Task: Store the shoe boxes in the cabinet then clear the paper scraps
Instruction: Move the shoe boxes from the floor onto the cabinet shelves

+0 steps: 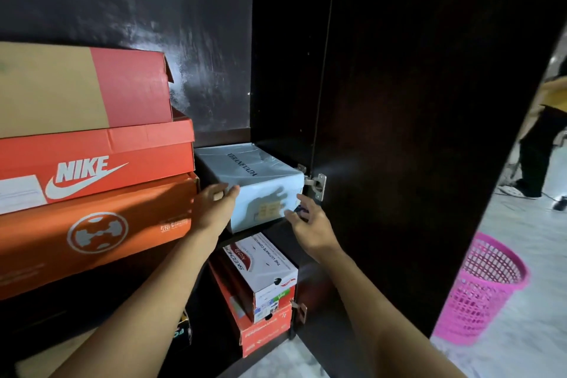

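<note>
- The dark wooden cabinet (383, 101) stands open, its door (429, 132) swung out to the right on metal hinges.
- On the left of the shelf sits a stack of three boxes: a tan-and-red box (82, 89) on top, an orange Nike box (98, 159) under it, and a bigger orange box with a round white logo (92, 230) at the bottom.
- A pink mesh wastebasket (481, 288) stands on the pale floor, right of the door.
- The white shoe box (251, 181) lies on the same shelf, at its right end beside the stack.
- Below it, a white Skechers box (264, 270) rests on a red box (264, 328).
- The left hand (214, 205) has its open fingers touching the white box's left front corner; the right hand (310, 224) is spread open at its right front edge. Neither one is gripping it.
</note>
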Demonstrator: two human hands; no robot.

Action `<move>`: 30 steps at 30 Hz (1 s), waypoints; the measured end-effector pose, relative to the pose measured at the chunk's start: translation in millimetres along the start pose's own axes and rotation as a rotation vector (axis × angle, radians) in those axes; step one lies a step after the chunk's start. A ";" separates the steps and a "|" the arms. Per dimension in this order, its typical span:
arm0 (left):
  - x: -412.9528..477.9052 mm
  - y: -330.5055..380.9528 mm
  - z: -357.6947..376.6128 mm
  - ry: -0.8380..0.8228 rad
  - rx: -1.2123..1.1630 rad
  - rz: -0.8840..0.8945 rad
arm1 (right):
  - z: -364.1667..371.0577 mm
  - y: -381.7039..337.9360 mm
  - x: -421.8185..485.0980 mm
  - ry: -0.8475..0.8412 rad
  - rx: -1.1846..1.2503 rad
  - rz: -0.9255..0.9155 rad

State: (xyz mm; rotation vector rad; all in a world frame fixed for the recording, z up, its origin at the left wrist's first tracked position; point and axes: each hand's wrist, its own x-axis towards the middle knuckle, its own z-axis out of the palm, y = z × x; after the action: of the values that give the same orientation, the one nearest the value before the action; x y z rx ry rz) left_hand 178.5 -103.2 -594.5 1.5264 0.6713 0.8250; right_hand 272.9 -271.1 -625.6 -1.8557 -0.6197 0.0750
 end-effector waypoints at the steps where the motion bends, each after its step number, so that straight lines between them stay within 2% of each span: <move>1: -9.3 2.2 0.0 -0.014 -0.001 0.009 | -6.2 -2.9 -9.1 0.012 -0.009 -0.004; 4: -40.5 8.4 1.3 -0.066 0.024 0.094 | -25.1 -8.0 -37.8 0.062 -0.027 -0.014; 7: -76.3 11.8 1.6 -0.186 0.068 0.165 | -43.9 -6.6 -70.3 0.104 -0.081 -0.020; 14: -161.0 -8.0 16.4 -0.590 0.164 0.193 | -89.5 21.3 -169.8 0.191 -0.166 0.088; 20: -229.4 -67.5 45.2 -0.915 0.321 0.232 | -129.8 72.1 -274.2 0.282 -0.316 0.228; 23: -266.6 -94.2 53.1 -1.027 0.319 0.201 | -147.5 99.0 -327.0 0.316 -0.341 0.336; 30: -375.2 -168.2 93.3 -1.160 0.291 0.020 | -169.5 168.7 -429.9 0.319 -0.334 0.505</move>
State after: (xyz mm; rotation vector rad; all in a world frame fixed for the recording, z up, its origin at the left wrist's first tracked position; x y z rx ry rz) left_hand 44.4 -439.8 -810.1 1.9393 -0.1054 -0.2347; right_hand 25.1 -650.3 -817.4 -2.2514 0.0739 0.0050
